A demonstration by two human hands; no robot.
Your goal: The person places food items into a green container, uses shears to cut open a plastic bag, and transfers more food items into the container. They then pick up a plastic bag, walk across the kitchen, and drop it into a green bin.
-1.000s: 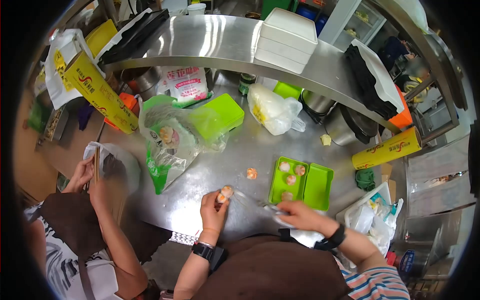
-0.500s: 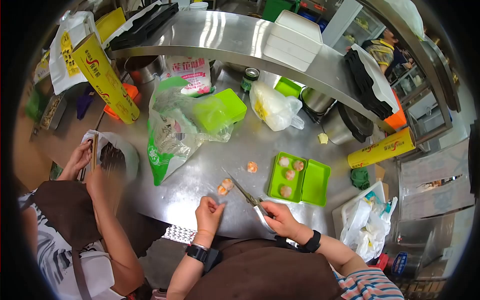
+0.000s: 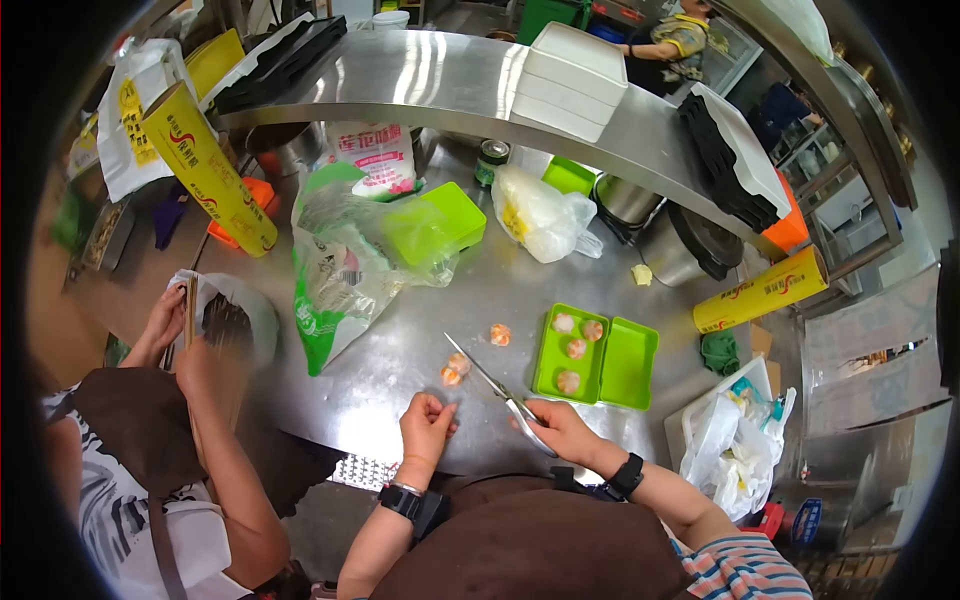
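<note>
Scissors (image 3: 492,379) with long silver blades are in my right hand (image 3: 565,432), fingers at the handles. The blades look nearly closed and point up and left, over the steel table. My left hand (image 3: 428,425) is curled just above the table's near edge, apart from the scissors; whether anything sits inside its fingers is hidden. Beyond it lie two touching orange-and-white balls (image 3: 455,369), left of the blades. Another such ball (image 3: 500,334) rests a little farther off. To the right, an open green box (image 3: 627,365) holds several pale pinkish balls (image 3: 576,348) in its left half.
A clear-and-green plastic bag (image 3: 345,290) covers part of a green box (image 3: 450,215). A tied white bag (image 3: 545,215) and yellow film rolls (image 3: 765,290) stand around. At left, a co-worker's hands (image 3: 170,315) hold thin sticks over a lined container. A steel shelf (image 3: 420,75) overhangs the back.
The scissor blades look closer together now. My left hand has shifted slightly right. In the background, a person has moved left, and the whole view has shifted a little.
</note>
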